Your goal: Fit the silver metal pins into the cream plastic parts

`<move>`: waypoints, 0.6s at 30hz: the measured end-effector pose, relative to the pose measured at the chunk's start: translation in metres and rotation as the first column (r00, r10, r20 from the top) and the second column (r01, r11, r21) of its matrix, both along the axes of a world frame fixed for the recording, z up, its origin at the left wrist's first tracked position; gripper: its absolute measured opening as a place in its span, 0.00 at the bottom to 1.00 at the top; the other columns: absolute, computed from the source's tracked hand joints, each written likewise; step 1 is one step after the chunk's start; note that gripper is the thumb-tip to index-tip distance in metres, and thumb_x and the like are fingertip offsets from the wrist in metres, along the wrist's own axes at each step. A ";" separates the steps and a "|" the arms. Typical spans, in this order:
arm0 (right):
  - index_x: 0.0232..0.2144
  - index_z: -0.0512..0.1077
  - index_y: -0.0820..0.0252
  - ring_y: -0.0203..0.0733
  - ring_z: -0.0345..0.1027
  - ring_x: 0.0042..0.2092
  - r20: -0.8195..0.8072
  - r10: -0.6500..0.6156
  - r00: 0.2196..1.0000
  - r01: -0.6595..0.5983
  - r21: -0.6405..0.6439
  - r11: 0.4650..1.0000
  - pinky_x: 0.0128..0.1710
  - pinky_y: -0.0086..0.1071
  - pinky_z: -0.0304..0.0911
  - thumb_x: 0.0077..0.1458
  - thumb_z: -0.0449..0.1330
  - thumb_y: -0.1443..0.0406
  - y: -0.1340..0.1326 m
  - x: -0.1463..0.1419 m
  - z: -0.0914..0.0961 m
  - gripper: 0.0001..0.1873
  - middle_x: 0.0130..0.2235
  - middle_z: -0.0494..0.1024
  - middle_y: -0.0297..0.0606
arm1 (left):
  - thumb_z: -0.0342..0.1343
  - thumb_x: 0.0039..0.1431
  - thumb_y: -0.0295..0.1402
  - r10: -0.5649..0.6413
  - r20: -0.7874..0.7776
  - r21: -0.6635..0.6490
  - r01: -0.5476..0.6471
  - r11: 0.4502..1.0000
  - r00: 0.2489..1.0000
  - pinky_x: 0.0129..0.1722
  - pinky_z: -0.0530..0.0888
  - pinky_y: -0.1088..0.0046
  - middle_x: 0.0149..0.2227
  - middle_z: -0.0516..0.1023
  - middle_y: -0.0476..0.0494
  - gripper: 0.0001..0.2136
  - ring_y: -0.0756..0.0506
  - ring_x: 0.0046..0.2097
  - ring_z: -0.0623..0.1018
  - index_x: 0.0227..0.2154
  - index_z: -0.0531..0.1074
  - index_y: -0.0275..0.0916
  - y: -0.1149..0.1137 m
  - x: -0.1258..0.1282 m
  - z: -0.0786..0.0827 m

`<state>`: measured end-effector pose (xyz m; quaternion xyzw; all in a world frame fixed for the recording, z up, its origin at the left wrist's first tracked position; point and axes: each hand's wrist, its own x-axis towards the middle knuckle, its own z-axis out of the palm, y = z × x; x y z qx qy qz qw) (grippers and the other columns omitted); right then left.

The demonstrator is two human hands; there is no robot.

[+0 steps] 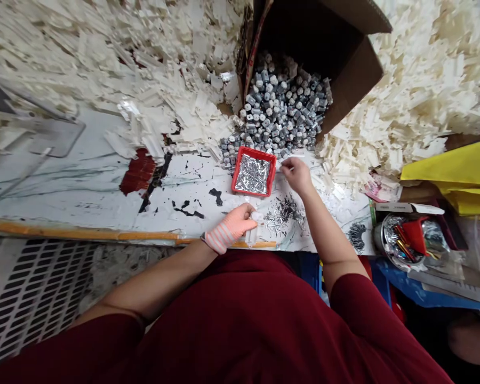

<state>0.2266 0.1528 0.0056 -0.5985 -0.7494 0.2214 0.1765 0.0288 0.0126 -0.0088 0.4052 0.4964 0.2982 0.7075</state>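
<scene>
My left hand (234,226), in a pink striped glove, pinches a small white plastic part (256,216) just above the table's near edge. My right hand (298,176), bare, holds a thin white plastic piece (290,160) between its fingertips, close to the right corner of a red tray (253,172). That tray is lined with foil and holds many short metal pins. A loose scatter of similar pins (282,216) lies between my hands. Grey hexagonal metal-and-plastic parts (280,104) spill from a cardboard box (336,58) behind the tray.
Heaps of white plastic pieces (420,101) cover the far table on both sides of the box. A round tin (404,240) holding foil and coloured items stands at the right, beside yellow sheets (452,176). An orange strip (80,232) runs along the table's near edge.
</scene>
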 end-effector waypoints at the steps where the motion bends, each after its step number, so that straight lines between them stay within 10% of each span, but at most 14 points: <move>1: 0.42 0.71 0.63 0.46 0.67 0.43 0.127 -0.039 0.991 0.029 0.081 0.996 0.44 0.39 0.62 0.57 0.53 0.68 0.019 0.001 -0.001 0.11 0.43 0.75 0.46 | 0.52 0.43 0.26 0.007 -0.008 -0.008 -0.007 1.000 1.000 0.20 0.56 0.79 0.20 0.60 0.57 0.09 0.55 0.20 0.60 0.29 0.61 0.39 0.000 -0.001 0.000; 7: 0.43 0.70 0.64 0.50 0.64 0.46 0.519 0.206 0.829 -0.277 0.064 0.959 0.44 0.39 0.59 0.55 0.51 0.72 0.070 0.002 -0.018 0.14 0.48 0.72 0.52 | 0.54 0.43 0.27 0.056 0.033 -0.058 -0.054 0.997 0.998 0.20 0.57 0.80 0.21 0.60 0.57 0.09 0.55 0.22 0.61 0.28 0.60 0.38 0.003 -0.006 0.000; 11: 0.40 0.71 0.65 0.43 0.67 0.40 0.156 -0.087 0.984 0.079 0.061 0.995 0.40 0.34 0.61 0.52 0.53 0.70 0.076 0.011 -0.026 0.13 0.42 0.75 0.46 | 0.55 0.44 0.28 0.095 0.162 -0.128 -0.074 0.989 0.982 0.20 0.60 0.79 0.22 0.63 0.55 0.09 0.54 0.22 0.65 0.29 0.61 0.38 0.005 -0.005 -0.005; 15: 0.39 0.69 0.66 0.37 0.67 0.32 -0.316 -0.471 0.824 0.426 -0.203 0.881 0.32 0.31 0.63 0.54 0.52 0.65 0.058 0.009 -0.021 0.12 0.34 0.75 0.40 | 0.57 0.44 0.29 0.191 0.240 -0.195 -0.146 0.970 0.952 0.20 0.66 0.77 0.27 0.68 0.52 0.11 0.52 0.24 0.70 0.32 0.62 0.38 0.010 0.002 -0.009; 18: 0.38 0.70 0.62 0.38 0.69 0.34 -0.483 -0.385 0.786 0.366 -0.137 0.920 0.36 0.33 0.65 0.53 0.56 0.62 0.008 -0.003 -0.007 0.11 0.35 0.76 0.39 | 0.59 0.44 0.30 0.288 0.250 -0.218 -0.236 0.947 0.925 0.20 0.70 0.75 0.29 0.70 0.50 0.14 0.51 0.25 0.72 0.34 0.62 0.38 0.013 0.008 -0.009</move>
